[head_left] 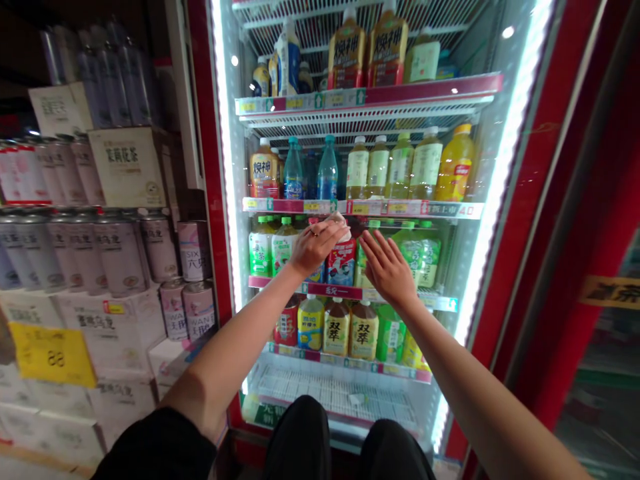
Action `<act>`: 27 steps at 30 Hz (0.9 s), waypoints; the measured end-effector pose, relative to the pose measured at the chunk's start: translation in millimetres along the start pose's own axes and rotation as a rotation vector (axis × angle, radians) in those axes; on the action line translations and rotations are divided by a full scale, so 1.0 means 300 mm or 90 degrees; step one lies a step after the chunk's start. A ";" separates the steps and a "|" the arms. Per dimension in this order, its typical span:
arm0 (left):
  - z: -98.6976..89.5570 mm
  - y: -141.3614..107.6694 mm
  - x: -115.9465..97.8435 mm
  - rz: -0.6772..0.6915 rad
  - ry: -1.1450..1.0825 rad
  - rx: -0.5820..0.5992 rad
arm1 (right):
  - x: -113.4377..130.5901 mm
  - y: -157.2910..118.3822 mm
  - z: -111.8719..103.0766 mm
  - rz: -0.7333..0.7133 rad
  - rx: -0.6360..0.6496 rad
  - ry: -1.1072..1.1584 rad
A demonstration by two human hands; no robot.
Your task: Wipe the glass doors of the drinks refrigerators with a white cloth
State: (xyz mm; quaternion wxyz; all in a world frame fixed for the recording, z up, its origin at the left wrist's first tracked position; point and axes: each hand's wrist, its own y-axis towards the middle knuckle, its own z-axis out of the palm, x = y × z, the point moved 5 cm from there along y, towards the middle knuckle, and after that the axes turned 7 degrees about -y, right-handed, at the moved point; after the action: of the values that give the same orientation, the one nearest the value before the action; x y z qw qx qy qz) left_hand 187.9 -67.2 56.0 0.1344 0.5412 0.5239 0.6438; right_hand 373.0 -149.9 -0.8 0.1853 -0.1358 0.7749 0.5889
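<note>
My left hand point(317, 247) holds a crumpled white tissue point(342, 225) just below the price strip point(300, 207) of the shelf with the blue-green bottles. A ring shows on one of its fingers. Beside it, my right hand point(390, 267) has its fingers stretched out, with nothing seen in it; its palm is turned away from view. Behind both hands stand green-capped bottles point(260, 247) and a red-labelled drink point(341, 263), partly covered by the hands. Whether either hand touches the shelf edge, I cannot tell.
The lit drinks cooler point(369, 95) has several shelves of bottles and a red frame. Stacked cans point(117, 250) and cartons point(133, 167) stand at the left, with a yellow price sign point(53, 355). My knees point(300, 433) show at the bottom.
</note>
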 end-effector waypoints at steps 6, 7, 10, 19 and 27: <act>-0.055 0.034 0.064 -0.101 0.040 -0.107 | 0.001 -0.004 -0.004 -0.010 -0.024 -0.005; -0.047 0.051 0.060 -0.124 0.043 -0.121 | 0.001 -0.004 -0.004 -0.011 -0.027 -0.007; -0.012 0.088 0.018 -0.126 0.035 -0.135 | 0.001 -0.003 -0.005 -0.011 -0.030 -0.007; -0.018 0.026 0.012 0.012 -0.001 -0.017 | 0.005 0.001 -0.020 -0.018 -0.048 -0.005; 0.035 0.115 0.011 -0.173 0.016 -0.034 | 0.005 -0.001 -0.019 -0.014 -0.047 0.008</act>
State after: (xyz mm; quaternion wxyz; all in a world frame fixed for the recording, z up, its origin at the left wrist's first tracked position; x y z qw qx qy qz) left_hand 208.9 -73.4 84.7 0.2285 0.4531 0.5767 0.6402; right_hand 371.0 -155.4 -0.5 0.1814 -0.1546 0.7521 0.6144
